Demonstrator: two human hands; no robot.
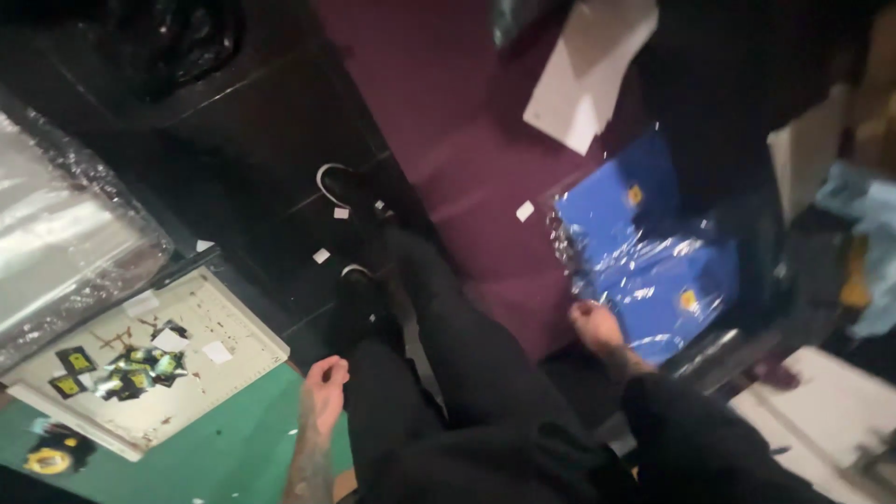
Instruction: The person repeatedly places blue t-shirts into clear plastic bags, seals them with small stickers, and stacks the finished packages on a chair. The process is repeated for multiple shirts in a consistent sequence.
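My right hand [595, 327], loosely curled, pinches the slippery, floppy plastic-wrapped blue packs [653, 271] at their seven-o'clock corner; my left hand [324, 387] hangs half-closed, empty, near the tabletop [233, 448].

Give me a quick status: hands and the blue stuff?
Left hand loosely curled, empty. Right hand gripping plastic-wrapped blue garment packs. Paper scraps on floor.

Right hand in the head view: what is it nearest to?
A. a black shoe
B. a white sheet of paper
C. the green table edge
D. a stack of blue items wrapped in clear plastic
D: the right hand is at the lower left corner of the plastic-wrapped blue stack.
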